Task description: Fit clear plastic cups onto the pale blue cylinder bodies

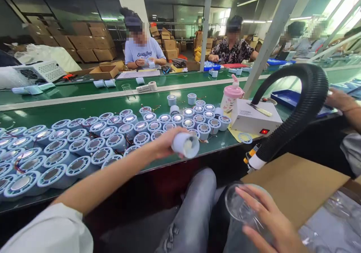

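Note:
My left hand is closed round a light-blue cylindrical housing, tilted so that its hollow end faces me; something pale shows inside. In my right hand is a clear plastic cup, held low over my lap with the fingers along its side. Many more light-blue round housings stand in rows on the green bench, with silvery discs on top and thin wires between some of them. The left hand is just in front of the nearest of these.
A white box with a red switch stands at right, beside a thick black hose. A pink-lidded jar is behind it. An open carton with clear plastic pieces lies at lower right. Co-workers sit across the bench, and a person's hand reaches in at right.

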Tool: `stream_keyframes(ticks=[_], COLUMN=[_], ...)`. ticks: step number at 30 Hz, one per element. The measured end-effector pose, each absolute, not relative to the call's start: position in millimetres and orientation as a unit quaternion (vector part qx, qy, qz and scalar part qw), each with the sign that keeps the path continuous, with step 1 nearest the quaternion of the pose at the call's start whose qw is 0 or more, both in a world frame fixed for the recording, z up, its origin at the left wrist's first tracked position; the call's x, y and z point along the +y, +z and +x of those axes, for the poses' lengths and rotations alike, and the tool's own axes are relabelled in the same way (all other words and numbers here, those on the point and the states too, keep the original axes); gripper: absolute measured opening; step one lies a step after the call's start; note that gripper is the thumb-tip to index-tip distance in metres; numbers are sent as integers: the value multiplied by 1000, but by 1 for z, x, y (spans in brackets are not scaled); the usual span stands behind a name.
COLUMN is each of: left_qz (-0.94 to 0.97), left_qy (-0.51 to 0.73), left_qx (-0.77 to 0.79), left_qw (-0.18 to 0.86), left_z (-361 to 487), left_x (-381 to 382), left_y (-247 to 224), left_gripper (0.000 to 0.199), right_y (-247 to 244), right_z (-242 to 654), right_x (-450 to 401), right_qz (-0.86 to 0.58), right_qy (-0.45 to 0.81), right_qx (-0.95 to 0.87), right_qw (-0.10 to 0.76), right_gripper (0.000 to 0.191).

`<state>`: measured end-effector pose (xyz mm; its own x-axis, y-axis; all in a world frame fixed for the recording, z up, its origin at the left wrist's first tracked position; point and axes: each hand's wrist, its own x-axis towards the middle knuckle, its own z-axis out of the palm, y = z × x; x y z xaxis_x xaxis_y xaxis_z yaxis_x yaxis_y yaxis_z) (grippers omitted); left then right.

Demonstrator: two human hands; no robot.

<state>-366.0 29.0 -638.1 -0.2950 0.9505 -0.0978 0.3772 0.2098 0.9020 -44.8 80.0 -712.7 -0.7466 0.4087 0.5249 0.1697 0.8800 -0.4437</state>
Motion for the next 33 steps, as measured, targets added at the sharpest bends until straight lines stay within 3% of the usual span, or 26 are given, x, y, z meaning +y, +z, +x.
stream_keyframes(ticks=[5, 8, 12, 16, 22, 29, 33], left_qz=[486, 570, 650, 633, 647, 645, 519], left_qy=[308, 291, 327, 388, 431, 416, 460], left_qx=[552, 547, 574, 586, 546, 492, 476], left_qw=[603, 539, 376, 325, 313, 411, 541], left_z=[-294, -280, -269, -260, -263, -262, -253], left_x=[8, 5, 1, -3, -2, -3, -7], left_y=[-672, -679, -678, -683, -715, -724, -718], left_gripper=[37, 30, 20, 17, 63, 70, 67], right_y=[-699, -699, -704, -702, -697, -703, -706], right_z=[-82, -84, -71, -62, -59, -55, -46], right_x=[68, 68, 74, 80, 77, 85, 87], right_qz=[-155, -200, -245, -242, -292, -351, -272], right_qy=[9, 1, 122, 369, 454, 621, 592], right_qx=[-941, -945, -939, -885, -814, -652, -721], right_qw=[302, 259, 208, 148, 213, 256, 236], right_gripper=[53, 50, 25, 7, 33, 38, 12])
